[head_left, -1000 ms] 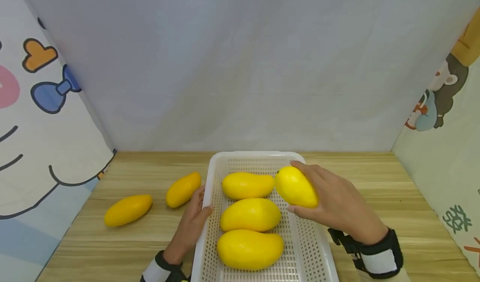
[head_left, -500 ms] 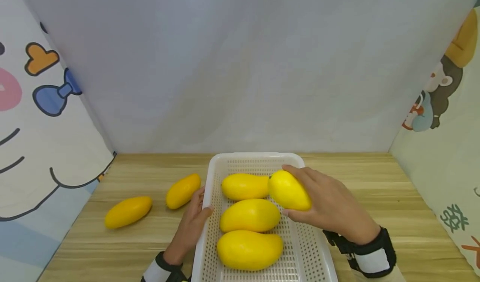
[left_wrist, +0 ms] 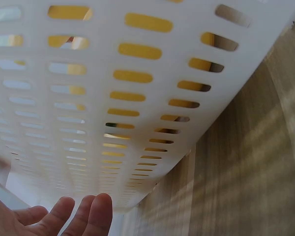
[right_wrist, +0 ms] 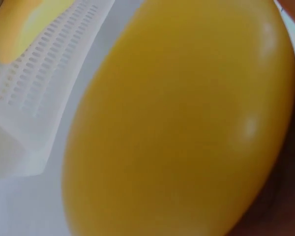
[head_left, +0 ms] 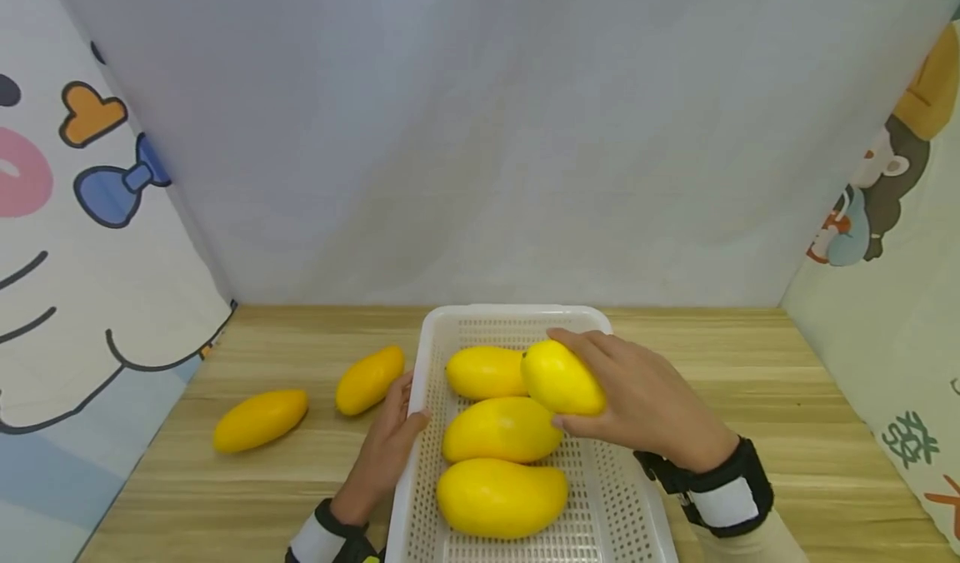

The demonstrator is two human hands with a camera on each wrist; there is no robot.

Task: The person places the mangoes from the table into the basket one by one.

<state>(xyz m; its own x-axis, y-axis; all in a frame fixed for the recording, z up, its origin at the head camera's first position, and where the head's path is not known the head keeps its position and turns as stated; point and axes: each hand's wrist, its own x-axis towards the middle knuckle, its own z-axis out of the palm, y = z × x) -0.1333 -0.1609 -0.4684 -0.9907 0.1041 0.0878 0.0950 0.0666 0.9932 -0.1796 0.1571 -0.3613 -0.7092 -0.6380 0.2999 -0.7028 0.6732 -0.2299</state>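
Observation:
My right hand [head_left: 637, 388] grips a yellow mango [head_left: 562, 377], fingers along its far side and thumb at the near side. This mango hangs tilted over the white plastic basket [head_left: 622, 496] and nearly fills the right wrist view. Beneath and left of it, three mangoes lie crosswise in a column: the back one [head_left: 480, 371], the middle one [head_left: 502, 430] and the front one [head_left: 502, 498]. At the basket's left side, my left hand [head_left: 382, 450] holds the rim, thumb over the edge. In the left wrist view its fingers [left_wrist: 101, 214] lie outside the slotted wall.
Two more mangoes lie on the wooden table left of the basket, one [head_left: 260, 421] farther out and one [head_left: 370, 381] close to the left hand. A pale grey curtain [head_left: 480, 146] stands behind. Printed cartoon panels flank the table on both sides.
My right hand has carried its mango leftward over the basket, so it covers more of the back mango. My left hand stays on the rim. The view has shifted slightly.

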